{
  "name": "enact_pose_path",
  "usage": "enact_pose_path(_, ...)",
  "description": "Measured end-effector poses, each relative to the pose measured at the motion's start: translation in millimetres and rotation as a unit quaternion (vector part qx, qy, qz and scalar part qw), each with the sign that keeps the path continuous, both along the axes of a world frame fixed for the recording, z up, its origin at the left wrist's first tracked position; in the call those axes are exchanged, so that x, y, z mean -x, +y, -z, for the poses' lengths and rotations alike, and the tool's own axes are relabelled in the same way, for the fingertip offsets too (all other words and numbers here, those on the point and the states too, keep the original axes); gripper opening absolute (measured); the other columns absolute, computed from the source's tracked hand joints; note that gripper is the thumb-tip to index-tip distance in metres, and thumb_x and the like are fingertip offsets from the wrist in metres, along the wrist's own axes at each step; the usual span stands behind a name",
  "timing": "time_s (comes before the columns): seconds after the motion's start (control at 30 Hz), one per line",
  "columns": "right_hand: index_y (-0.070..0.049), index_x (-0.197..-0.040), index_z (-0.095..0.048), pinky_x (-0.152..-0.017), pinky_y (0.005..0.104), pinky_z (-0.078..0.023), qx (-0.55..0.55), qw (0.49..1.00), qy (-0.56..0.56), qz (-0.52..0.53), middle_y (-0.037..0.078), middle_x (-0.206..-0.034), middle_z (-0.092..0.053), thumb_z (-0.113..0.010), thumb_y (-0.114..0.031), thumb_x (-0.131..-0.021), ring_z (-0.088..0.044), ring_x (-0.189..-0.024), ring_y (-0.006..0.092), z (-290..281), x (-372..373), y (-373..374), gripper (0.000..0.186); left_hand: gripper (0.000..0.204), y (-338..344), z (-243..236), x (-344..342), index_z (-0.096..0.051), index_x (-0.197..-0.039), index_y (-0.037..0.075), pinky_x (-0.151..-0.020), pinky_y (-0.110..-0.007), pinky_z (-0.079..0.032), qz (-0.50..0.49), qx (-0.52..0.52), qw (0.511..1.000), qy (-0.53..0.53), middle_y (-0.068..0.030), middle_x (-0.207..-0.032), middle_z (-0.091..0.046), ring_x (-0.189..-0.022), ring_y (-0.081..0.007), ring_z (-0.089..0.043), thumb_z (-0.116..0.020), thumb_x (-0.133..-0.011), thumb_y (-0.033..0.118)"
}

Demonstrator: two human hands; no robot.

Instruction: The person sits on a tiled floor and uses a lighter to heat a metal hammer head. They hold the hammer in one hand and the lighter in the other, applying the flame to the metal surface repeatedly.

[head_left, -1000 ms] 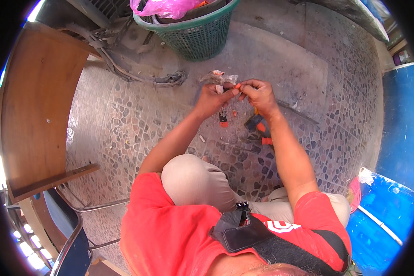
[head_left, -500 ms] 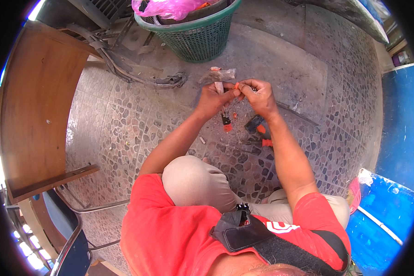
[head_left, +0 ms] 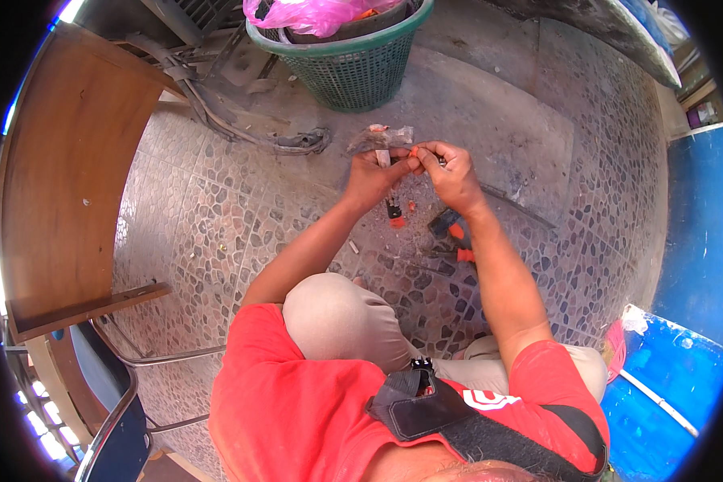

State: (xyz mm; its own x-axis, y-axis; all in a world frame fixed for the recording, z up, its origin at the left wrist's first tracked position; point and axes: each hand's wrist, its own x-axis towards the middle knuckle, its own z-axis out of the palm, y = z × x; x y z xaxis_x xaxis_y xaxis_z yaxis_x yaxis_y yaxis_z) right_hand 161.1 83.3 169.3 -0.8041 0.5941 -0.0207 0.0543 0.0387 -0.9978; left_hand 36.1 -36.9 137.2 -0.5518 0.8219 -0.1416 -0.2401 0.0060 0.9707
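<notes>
My left hand (head_left: 368, 181) and my right hand (head_left: 456, 175) meet above the floor, fingertips pinched together on a small orange piece (head_left: 414, 151). Its exact kind is too small to make out. A pale strip (head_left: 383, 157) shows at my left fingers; whether they hold it or it lies behind them I cannot tell. Below the left hand lies a black tool with an orange end (head_left: 395, 214). By my right forearm rest a dark blue and orange tool (head_left: 443, 222) and an orange-handled tool (head_left: 464, 255). Just beyond the hands is a crumpled clear plastic packet (head_left: 390, 138).
A green mesh basket (head_left: 349, 76) with a pink bag stands ahead. Cables (head_left: 297, 143) trail on the stone-patterned floor (head_left: 209, 209). To the left are a wooden panel (head_left: 80, 177) and a metal-framed chair (head_left: 124, 394); a blue panel (head_left: 667, 394) lies at the right.
The view has shifted slightly. Both hands keep their pinch on the orange piece, with only slight movement of the fingers.
</notes>
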Motion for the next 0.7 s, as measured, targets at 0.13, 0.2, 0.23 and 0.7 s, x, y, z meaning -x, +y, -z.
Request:
enact_pose_path(0.13,0.005,-0.101,-0.069,-0.069,0.0272,-0.052,-0.022,0.999,-0.012,0.03,0.006,-0.085,-0.072,-0.06,-0.013,-0.097,-0.066,-0.074,0.0125,6,2,-5,0.021,0.022,1,3,-2,-0.073,-0.104,0.001,-0.051,-0.021,-0.043,-0.004,-0.002,1.0,-0.009,-0.002,-0.078,-0.069,-0.061,-0.0053,-0.056,-0.077,-0.089,0.017)
enact_pose_path(0.2,0.005,-0.101,-0.069,-0.068,0.0277,-0.052,-0.025,0.999,-0.017,0.043,0.006,-0.085,-0.072,-0.06,-0.013,-0.097,-0.066,-0.073,0.0127,5,2,-7,0.021,0.022,1,5,-1,-0.073,-0.104,0.001,-0.051,-0.022,-0.043,-0.003,0.01,1.0,-0.02,-0.0013,-0.076,-0.068,-0.061,-0.0056,-0.057,-0.076,-0.09,0.018)
enact_pose_path(0.23,0.005,-0.102,-0.069,-0.068,0.0276,-0.052,-0.01,0.999,-0.01,0.044,0.006,-0.086,-0.072,-0.06,-0.013,-0.097,-0.066,-0.073,0.0125,7,1,-6,0.02,0.022,2,4,-1,-0.073,-0.103,0.001,-0.051,-0.022,-0.043,-0.001,0.015,1.0,-0.026,-0.0009,-0.076,-0.067,-0.061,-0.0057,-0.057,-0.076,-0.091,0.019)
enact_pose_path(0.7,0.001,-0.102,-0.071,-0.066,0.0262,-0.05,0.146,0.988,-0.025,0.053,0.004,-0.087,-0.07,-0.064,-0.017,-0.097,-0.062,-0.071,0.0112,5,-3,3,0.021,0.027,4,11,-2,-0.069,-0.11,0.0,-0.05,-0.024,-0.044,0.016,0.009,0.998,-0.062,-0.0024,-0.081,-0.068,-0.06,-0.0073,-0.056,-0.068,-0.096,0.023)
